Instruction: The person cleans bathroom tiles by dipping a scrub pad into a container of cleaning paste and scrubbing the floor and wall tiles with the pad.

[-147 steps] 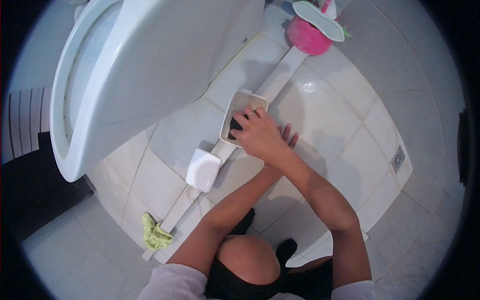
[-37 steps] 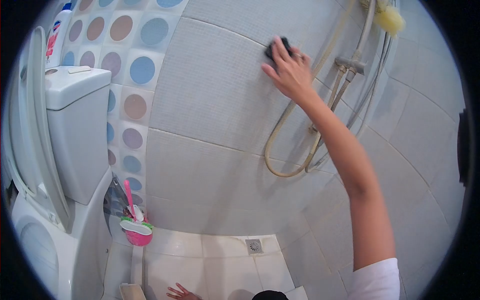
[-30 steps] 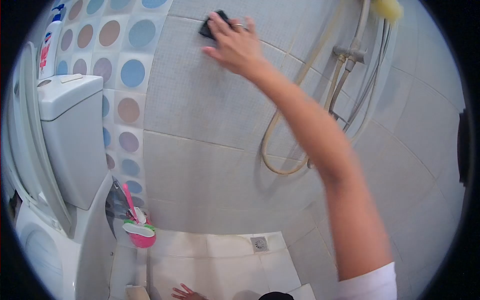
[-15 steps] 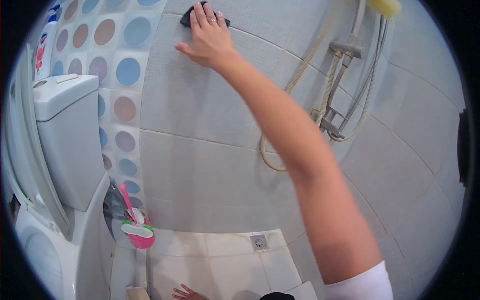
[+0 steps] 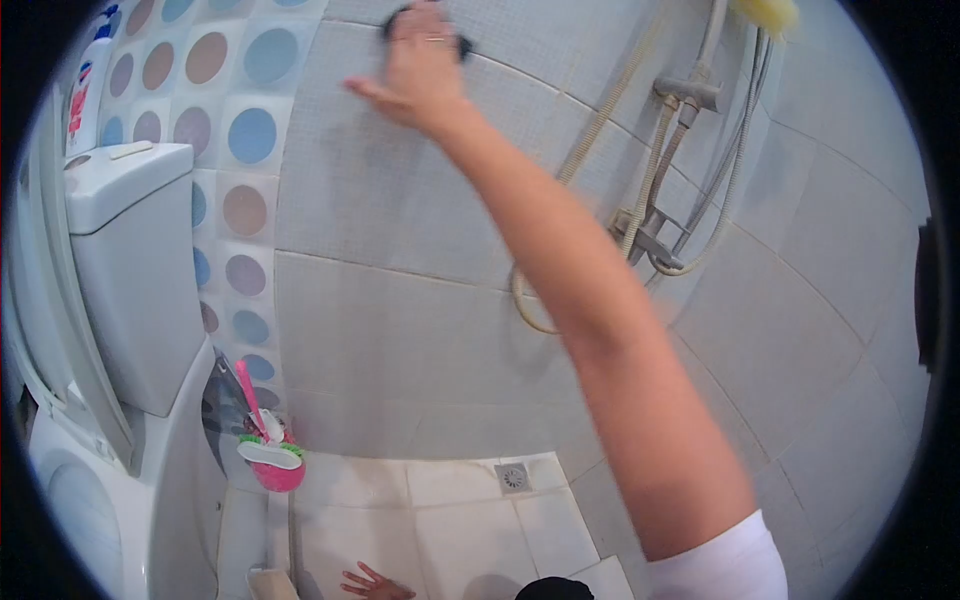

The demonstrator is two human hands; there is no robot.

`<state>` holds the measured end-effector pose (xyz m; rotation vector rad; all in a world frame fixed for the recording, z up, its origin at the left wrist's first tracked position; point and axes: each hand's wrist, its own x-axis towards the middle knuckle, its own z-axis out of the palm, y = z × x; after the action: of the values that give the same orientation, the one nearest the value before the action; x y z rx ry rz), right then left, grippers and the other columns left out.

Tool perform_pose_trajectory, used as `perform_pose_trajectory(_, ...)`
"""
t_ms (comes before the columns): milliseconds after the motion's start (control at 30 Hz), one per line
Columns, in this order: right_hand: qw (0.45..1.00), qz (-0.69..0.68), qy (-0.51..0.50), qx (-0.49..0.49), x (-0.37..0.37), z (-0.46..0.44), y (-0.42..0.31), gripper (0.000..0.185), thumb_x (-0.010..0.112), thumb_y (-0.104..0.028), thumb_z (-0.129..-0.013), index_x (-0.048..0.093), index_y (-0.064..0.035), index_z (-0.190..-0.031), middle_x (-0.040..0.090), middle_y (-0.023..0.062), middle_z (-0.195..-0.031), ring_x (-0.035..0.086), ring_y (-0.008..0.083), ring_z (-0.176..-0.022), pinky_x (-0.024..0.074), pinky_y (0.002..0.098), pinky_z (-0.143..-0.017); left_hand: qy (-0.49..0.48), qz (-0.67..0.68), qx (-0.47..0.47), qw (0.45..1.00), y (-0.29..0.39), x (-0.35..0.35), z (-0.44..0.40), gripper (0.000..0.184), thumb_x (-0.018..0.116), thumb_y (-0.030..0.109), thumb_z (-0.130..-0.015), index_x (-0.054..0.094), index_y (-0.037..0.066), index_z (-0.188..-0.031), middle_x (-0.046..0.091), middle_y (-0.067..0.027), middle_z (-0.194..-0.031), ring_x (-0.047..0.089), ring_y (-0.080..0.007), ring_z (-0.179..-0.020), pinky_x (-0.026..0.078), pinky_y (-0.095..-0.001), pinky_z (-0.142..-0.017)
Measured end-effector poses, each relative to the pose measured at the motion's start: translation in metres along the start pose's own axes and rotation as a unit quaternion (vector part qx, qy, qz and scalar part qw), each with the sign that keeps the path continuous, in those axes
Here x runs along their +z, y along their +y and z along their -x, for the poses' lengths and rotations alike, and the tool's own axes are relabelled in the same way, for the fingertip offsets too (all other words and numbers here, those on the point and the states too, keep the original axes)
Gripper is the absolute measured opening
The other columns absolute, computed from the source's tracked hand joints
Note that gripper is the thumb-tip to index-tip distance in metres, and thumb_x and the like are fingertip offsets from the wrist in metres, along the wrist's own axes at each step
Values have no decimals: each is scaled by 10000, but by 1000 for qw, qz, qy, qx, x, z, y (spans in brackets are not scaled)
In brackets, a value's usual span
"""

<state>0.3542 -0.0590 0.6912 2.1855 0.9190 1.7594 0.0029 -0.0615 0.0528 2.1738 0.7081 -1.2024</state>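
My right hand [image 5: 425,82] is stretched up against the grey tiled wall [image 5: 400,200], pressing a black cloth or pad [image 5: 464,47] flat to the tiles. Most of the pad is hidden under my fingers, which are slightly blurred, so its exact kind is unclear. A ring shows on one finger. Low in view, my left hand [image 5: 378,582] is held over the pale floor tiles [image 5: 360,540] with its fingers spread and nothing in them.
On the left stands a toilet [image 5: 130,300] with a white bottle [image 5: 88,95] on its tank. Brushes stand in a pink holder [image 5: 275,475] beside it. Shower pipes and hoses [image 5: 650,235] hang at right, below a yellow object [image 5: 767,14]. A drain [image 5: 513,478] sits in the floor.
My right hand and the black pad have shifted slightly up and to the right along the wall. The view has tilted a little. My left hand stays low with fingers spread.
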Motion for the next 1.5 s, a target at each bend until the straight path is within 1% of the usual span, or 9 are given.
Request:
perform_pose_trajectory(100,990,-8,12,-138,20,25,-15,1009,525,-660,-801,243,97,-1406,220,234,-1500,165,353,-1411,145,450,-1150,-9,-3,-14,1000,12,-11,26,1379,805,413,-669,-361,197,-1374,-362,-247,-1433,-209,-509,-1344,51,-691,-1054)
perform_pose_trajectory(333,980,78,-156,-91,-66,144,106,850,517,-598,-855,347,38,-1392,221,181,-1519,179,330,-1417,201,492,-1124,0,39,38,999,-10,0,0,1365,799,411,-678,-346,181,-1385,-348,-270,-1431,-216,-525,-1332,64,-690,-1055)
perform_pose_trajectory(533,990,64,-4,-127,1,42,41,944,443,-696,-834,309,39,-1410,243,196,-1506,186,329,-1414,166,487,-1136,-21,19,18,999,-7,0,-14,1376,804,421,-668,-348,184,-1384,-350,-267,-1431,-226,-526,-1328,53,-713,-1038)
perform_pose_trajectory(700,983,123,55,-122,32,-42,-41,808,506,-518,-887,277,46,-1418,209,242,-1501,164,354,-1409,180,477,-1135,-10,18,12,1000,-4,0,-10,1369,800,423,-676,-351,194,-1382,-356,-265,-1429,-226,-533,-1324,53,-722,-1029)
perform_pose_trajectory(800,971,79,-14,-227,9,-5,7,821,470,-616,-870,334,-20,-1418,269,97,-1516,230,254,-1407,200,429,-1142,-13,10,2,1000,1,-4,1,1361,796,419,-687,-355,196,-1379,-365,-261,-1425,-226,-531,-1325,56,-720,-1031)
perform_pose_trajectory(1000,953,163,-178,-180,-84,101,115,803,474,-604,-877,351,-20,-1413,247,112,-1522,200,273,-1417,213,454,-1134,-31,44,30,998,-11,2,-14,1356,794,407,-697,-358,186,-1376,-382,-257,-1416,-230,-525,-1327,44,-711,-1037)
perform_pose_trajectory(1267,981,42,19,-186,14,2,13,811,435,-626,-884,380,9,-1385,282,139,-1503,201,301,-1412,183,453,-1141,-30,46,31,998,-8,-7,-5,1369,804,400,-683,-358,188,-1376,-381,-273,-1409,-231,-524,-1328,36,-715,-1035)
perform_pose_trajectory(1367,983,24,-130,-129,1,-14,-7,923,475,-601,-869,175,54,-1446,89,247,-1528,60,372,-1424,173,533,-1123,2,57,34,998,-2,-5,-7,1365,810,380,-675,-337,196,-1391,-370,-264,-1421,-237,-523,-1326,34,-714,-1036)
perform_pose_trajectory(1500,972,46,-97,-207,-42,79,92,746,493,-550,-888,355,-42,-1416,233,93,-1532,183,267,-1424,207,466,-1128,-13,52,25,998,-7,0,-3,1353,809,363,-668,-312,194,-1407,-337,-270,-1438,-233,-524,-1327,39,-713,-1037)
